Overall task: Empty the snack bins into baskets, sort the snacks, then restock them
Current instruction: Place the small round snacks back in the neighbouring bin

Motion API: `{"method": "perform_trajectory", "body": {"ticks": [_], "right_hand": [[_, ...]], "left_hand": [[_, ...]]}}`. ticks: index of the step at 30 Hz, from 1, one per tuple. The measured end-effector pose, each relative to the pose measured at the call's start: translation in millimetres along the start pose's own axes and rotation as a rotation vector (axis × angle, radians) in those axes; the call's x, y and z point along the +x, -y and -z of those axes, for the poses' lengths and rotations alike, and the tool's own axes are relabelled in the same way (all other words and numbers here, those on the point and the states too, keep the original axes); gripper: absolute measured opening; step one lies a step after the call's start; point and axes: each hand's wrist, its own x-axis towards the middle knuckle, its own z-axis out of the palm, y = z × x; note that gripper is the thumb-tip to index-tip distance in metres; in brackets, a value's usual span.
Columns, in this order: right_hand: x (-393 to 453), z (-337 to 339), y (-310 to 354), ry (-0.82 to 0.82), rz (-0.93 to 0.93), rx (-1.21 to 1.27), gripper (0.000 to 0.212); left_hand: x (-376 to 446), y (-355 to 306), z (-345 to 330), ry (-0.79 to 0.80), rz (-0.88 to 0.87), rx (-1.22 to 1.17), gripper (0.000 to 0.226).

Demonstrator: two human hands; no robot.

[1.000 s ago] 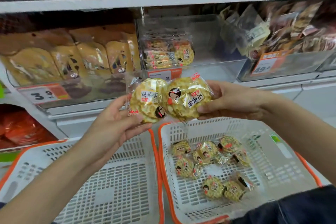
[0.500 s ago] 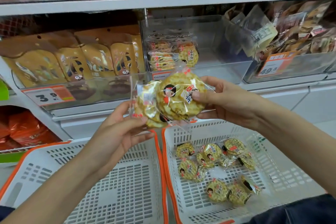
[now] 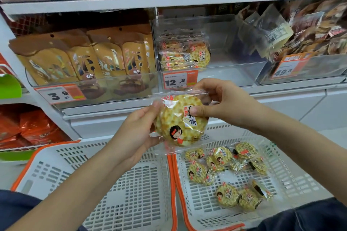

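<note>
Round yellow cracker packs (image 3: 180,120) in clear wrap are stacked one over the other between my hands, above the gap between two baskets. My left hand (image 3: 139,133) grips the stack's left edge from below. My right hand (image 3: 221,103) pinches the front pack at its upper right, thumb on its label. Several more of the same packs (image 3: 227,174) lie in the right white basket (image 3: 293,180). The left white basket (image 3: 62,167) holds nothing that I can see. A few packs (image 3: 185,55) stand in the clear shelf bin (image 3: 225,69) behind.
Brown snack bags (image 3: 90,58) fill the bin to the left, behind a 3.9 price tag (image 3: 60,94). A bin of dark packets (image 3: 315,32) sits at right. Orange packs (image 3: 28,127) lie on the lower left shelf. Upper shelf bins run across the top.
The two packs, held side by side a second ago, have been brought together into one stack. Both hands have closed in toward the middle.
</note>
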Motion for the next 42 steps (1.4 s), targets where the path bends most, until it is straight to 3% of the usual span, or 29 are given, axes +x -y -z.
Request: {"method": "perform_trajectory", "body": {"ticks": [3,6,10,12,15,17,19,24,26,31,36,40,42], "right_hand": [[-1,-3,-2,-0.045,-0.023,0.017,0.045],[-1,-6,-2,-0.070,-0.014,0.013,0.045],[2,-3,-4,-0.123,-0.108,0.037,0.073],[4,0,-7,-0.008,-0.199,0.106,0.088],[3,1,-13,0.234,-0.287,0.323,0.070],[6,6,-15,0.249,-0.293,0.336,0.058],[15,23,-15,0.173,-0.285,0.283,0.060],[60,107,-19,-0.169,-0.226,0.156,0.076],[90,131,-25,-0.284,-0.198,0.158,0.066],[166,146,-70,-0.223,-0.307,-0.070,0.062],[200,135,-106,-0.102,-0.409,-0.093,0.055],[210,125,-117,-0.037,-0.417,-0.442,0.075],[213,122,-119,-0.016,-0.414,-0.466,0.083]], "left_hand": [[-2,-1,2,0.061,0.032,-0.089,0.045],[-5,1,4,0.141,-0.070,-0.059,0.050],[0,7,6,0.065,-0.225,0.026,0.071],[4,7,7,0.064,-0.238,-0.014,0.068],[6,7,7,0.082,-0.256,0.002,0.067],[7,8,5,0.064,-0.302,0.111,0.067],[10,6,6,0.021,-0.406,0.302,0.062],[44,-9,22,-0.073,-0.709,1.307,0.076],[67,-16,34,-0.104,-0.723,1.515,0.086],[113,-9,52,-0.149,-0.616,1.681,0.098],[122,1,62,-0.151,-0.683,1.699,0.107],[120,3,72,-0.109,-0.692,1.727,0.111],[120,5,73,-0.106,-0.679,1.730,0.112]]}}
